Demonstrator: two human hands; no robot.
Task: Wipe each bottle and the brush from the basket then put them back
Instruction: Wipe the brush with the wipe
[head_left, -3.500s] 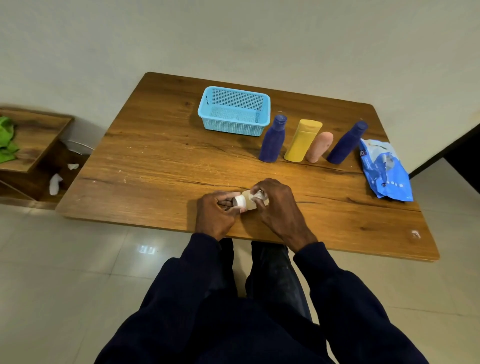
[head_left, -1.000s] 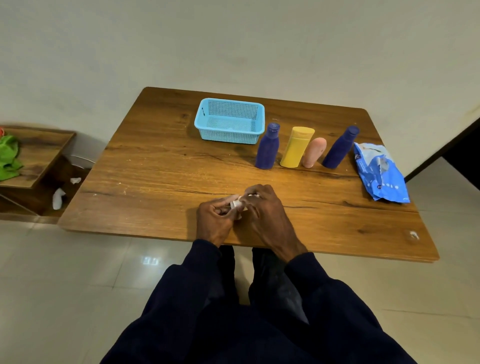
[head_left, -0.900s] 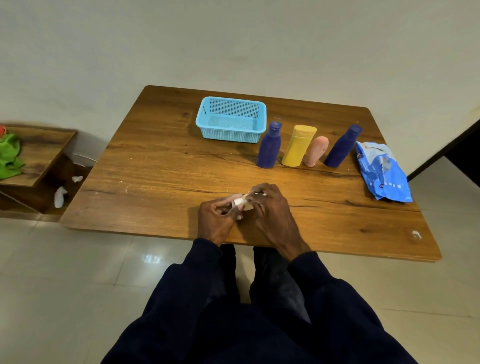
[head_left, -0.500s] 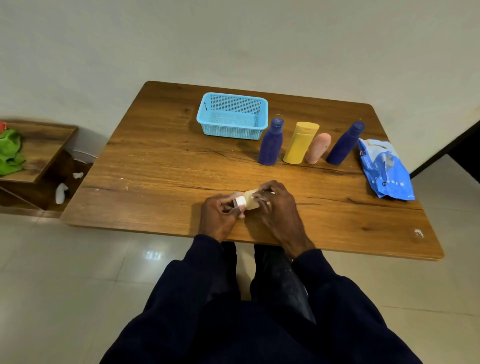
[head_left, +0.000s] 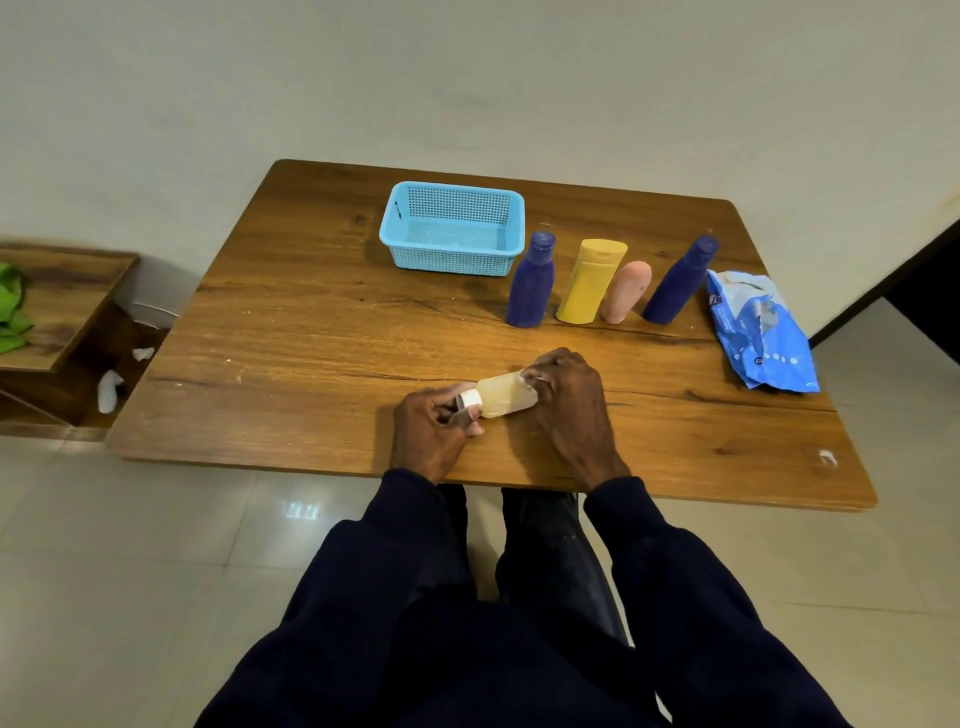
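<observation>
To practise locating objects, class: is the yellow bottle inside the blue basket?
No, the yellow bottle stands on the table outside the blue basket, beside a dark blue bottle.

so the basket (head_left: 452, 228) is light blue, tiny mesh grid all over; left indigo bottle (head_left: 531, 283) and right indigo bottle (head_left: 678, 283) match, deep purplish blue; yellow bottle (head_left: 589, 283) is plain mustardy; pink bottle (head_left: 625, 293) salmon-ish; cream bottle (head_left: 506, 396) is pale, kinda see-through, white cap (head_left: 470, 399); packet (head_left: 763, 332) bright blue with white print; table (head_left: 311, 338) brown wood grain; sleeves (head_left: 675, 571) dark navy.
</observation>
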